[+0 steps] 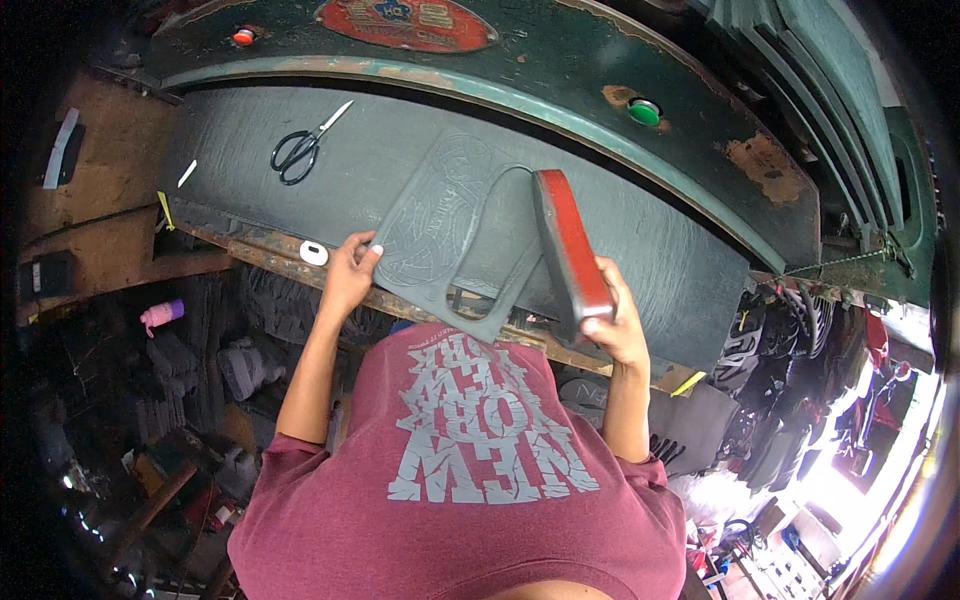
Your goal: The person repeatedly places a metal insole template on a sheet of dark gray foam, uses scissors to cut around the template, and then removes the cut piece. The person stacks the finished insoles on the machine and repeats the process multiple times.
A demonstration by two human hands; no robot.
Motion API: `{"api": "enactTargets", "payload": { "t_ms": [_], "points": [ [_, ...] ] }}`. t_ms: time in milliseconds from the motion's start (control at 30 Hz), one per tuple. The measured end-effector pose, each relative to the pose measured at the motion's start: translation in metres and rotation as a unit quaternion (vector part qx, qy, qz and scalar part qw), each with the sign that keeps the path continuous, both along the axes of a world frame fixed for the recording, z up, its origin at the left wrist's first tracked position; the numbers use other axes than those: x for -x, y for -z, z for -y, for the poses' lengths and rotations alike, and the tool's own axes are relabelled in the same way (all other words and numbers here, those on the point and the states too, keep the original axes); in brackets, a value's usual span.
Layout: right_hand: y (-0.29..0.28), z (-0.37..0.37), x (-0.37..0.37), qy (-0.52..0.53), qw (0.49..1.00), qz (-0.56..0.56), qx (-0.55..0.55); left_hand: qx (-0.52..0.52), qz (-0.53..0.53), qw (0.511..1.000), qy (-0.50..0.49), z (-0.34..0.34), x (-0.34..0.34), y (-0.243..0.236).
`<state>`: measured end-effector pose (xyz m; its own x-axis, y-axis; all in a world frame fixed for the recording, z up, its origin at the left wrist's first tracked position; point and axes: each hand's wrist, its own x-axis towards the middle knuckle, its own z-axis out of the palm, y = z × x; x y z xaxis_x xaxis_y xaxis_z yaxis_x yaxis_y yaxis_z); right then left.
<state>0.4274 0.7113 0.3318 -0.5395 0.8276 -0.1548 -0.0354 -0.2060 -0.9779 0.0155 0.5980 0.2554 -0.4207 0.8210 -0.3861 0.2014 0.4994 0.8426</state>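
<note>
My left hand [349, 272] pinches the near left edge of a thin dark grey sheet [432, 225] with embossed line patterns, likely rubber or foam. Its right part has sole-shaped cut-out openings, leaving narrow strips. My right hand [620, 322] grips the near end of a long, sole-shaped cutting die [570, 240] with red sides and a dark rim. The die is tilted on its side at the sheet's right; whether it touches the board below is hard to tell. Under both lies a wide dark grey board [640, 240].
Black-handled scissors [297, 158] lie on the board's far left. A small white case [313, 252] sits on the front ledge. Beyond the board runs the green machine beam [560, 70] with a green button [645, 110] and a red button [243, 37]. Dark sheets [800, 90] stand at the far right.
</note>
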Motion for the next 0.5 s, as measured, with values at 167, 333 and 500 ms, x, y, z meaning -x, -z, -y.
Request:
{"api": "enactTargets", "payload": {
  "t_ms": [167, 333, 500],
  "points": [
    [0.006, 0.012, -0.020, 0.122, 0.884, -0.332, 0.304, -0.074, -0.367, 0.926, 0.057, -0.016, -0.011, -0.036],
    [0.018, 0.024, 0.000, 0.124, 0.891, -0.396, 0.182, -0.195, -0.204, 0.954, 0.099, -0.053, -0.073, -0.101],
    [0.023, 0.042, 0.022, 0.209, 0.858, -0.391, 0.260, -0.257, -0.006, 0.927, 0.274, -0.067, -0.147, -0.147]
  ]
}}
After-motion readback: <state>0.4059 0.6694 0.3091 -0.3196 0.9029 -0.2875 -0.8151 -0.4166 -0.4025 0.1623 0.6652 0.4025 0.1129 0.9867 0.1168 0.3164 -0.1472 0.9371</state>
